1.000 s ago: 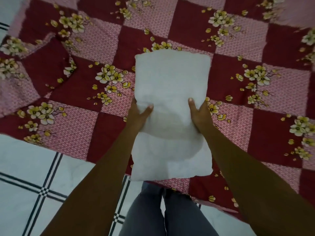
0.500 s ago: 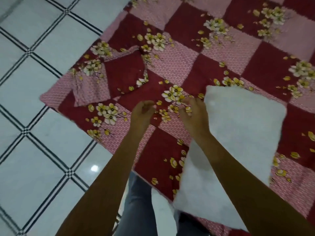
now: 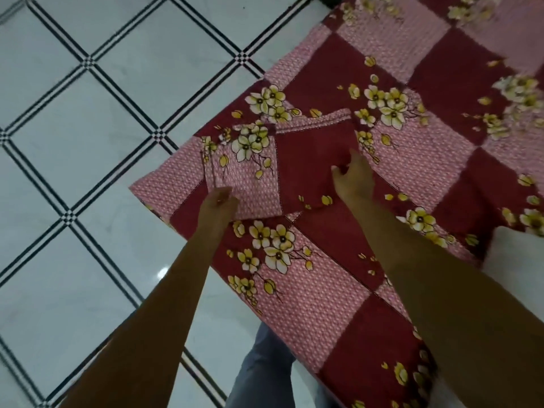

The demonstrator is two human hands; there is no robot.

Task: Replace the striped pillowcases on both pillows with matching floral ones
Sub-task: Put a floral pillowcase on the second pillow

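Observation:
A folded floral pillowcase (image 3: 294,163), maroon and pink with yellow-white blossoms, lies flat on the corner of a bed sheet (image 3: 368,334) of the same pattern. My left hand (image 3: 219,203) is at the pillowcase's near left corner, fingers curled onto its edge. Spread fingers of my right hand (image 3: 353,179) touch the pillowcase's maroon right part. A bare white pillow (image 3: 518,251) shows only as a slice at the right edge, apart from both hands. No striped pillowcase is in view.
The bed's corner juts over a white tiled floor (image 3: 88,148) with black line borders, which fills the left half. My legs in grey trousers (image 3: 265,366) stand against the bed's near edge.
Both hands have let go of the white pillow, which now lies off to the right. My view and hands have swung left to the floral pillowcase at the bed's corner.

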